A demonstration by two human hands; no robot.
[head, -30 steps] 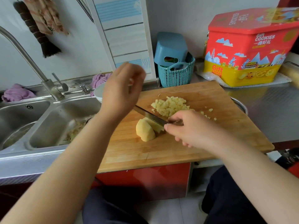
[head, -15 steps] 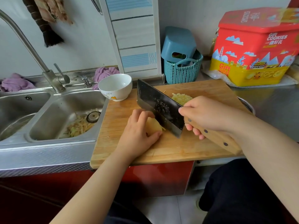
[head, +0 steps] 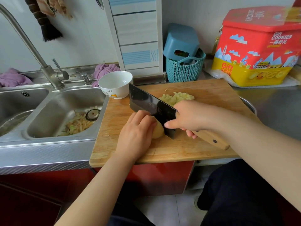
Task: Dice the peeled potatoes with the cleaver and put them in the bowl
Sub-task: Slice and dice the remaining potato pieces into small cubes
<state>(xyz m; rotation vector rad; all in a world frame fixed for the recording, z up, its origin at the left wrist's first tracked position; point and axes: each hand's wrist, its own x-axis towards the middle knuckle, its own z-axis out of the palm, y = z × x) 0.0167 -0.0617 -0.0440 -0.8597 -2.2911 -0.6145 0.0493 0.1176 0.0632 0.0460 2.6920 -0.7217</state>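
Steel table and a double sink (head: 53, 111) frame a wooden cutting board (head: 187, 147) that lies beside the basin, with a white bowl (head: 114, 84) at its far left corner and a cookie tin (head: 257, 46) against the wall. Half a second ago the cleaver (head: 151, 106) was poised above the board; now its edge is down on the peeled potato piece (head: 158, 130), so a slicing stroke is under way. A second ago the left hand (head: 136, 132) was up near the bowl and away from the food. It now lies over the potato, curled fingers pressing it to the board, knuckles just beside the blade's flat. The right hand (head: 193, 118) has its grip closed round the wooden handle, forefinger stretched along the blade's side.

A heap of diced potato (head: 175, 98) sits on the far side of the blade, on the board and not in the bowl, which looks empty. By my reading, dicing has resumed on the remaining piece, and the transfer to the bowl is yet to come. Fingers so close to the edge are the main hazard.
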